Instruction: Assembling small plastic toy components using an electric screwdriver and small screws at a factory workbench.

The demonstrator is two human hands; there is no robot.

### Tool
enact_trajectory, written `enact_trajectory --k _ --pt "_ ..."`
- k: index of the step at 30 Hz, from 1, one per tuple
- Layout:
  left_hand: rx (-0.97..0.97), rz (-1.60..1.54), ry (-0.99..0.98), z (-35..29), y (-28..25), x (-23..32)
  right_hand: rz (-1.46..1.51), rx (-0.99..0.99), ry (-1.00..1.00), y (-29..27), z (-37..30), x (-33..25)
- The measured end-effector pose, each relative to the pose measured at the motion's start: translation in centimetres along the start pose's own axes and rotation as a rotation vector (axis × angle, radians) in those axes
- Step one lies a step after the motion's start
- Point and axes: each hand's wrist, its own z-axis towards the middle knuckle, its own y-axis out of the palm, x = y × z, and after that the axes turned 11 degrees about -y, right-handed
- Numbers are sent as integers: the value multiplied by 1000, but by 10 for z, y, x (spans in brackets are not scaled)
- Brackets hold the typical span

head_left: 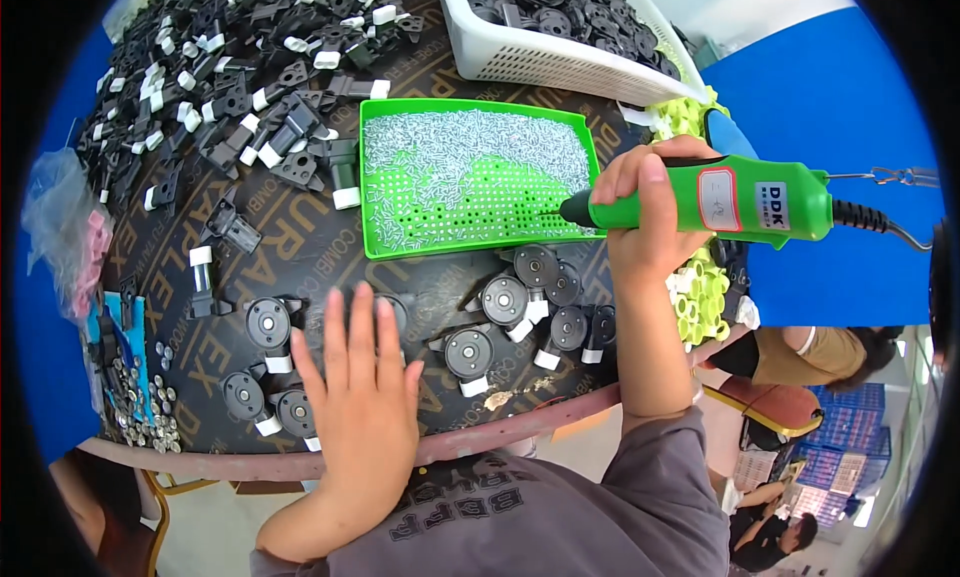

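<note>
My right hand [645, 202] is wrapped round a green electric screwdriver [745, 199] with a black nose. Its thin bit points left, over the near right part of a green perforated tray [372, 242] of small silver screws [480, 142]. My left hand [365, 377] is stretched flat, palm down, fingers together and thumb slightly apart. Beneath its fingertips lies a round black part [397, 312], mostly hidden; I cannot tell whether they touch. Several similar black wheel assemblies with white ends stand nearby, such as one wheel assembly [469, 354] to the right and another wheel assembly [268, 323] to the left.
Black brackets with white ends [290, 127] are heaped at the far left. A white basket [530, 65] of black discs stands at the back. Yellow-green rings [700, 302] lie at the right; small metal pieces [150, 417] at the left. A cable [870, 217] trails from the screwdriver.
</note>
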Motion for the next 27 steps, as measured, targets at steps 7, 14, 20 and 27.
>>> enact_trajectory --k 7,14,20,27 --pt "-4 -220 119 1 16 4 53 31 -5 0 -1 1" --pt "71 -488 186 6 27 2 27 24 -14 -2 -4 -2" --pt "46 -653 91 11 24 4 206 -128 -82 15 -6 -77" --pt "5 -716 70 13 28 -1 267 -536 44 44 -30 -100"
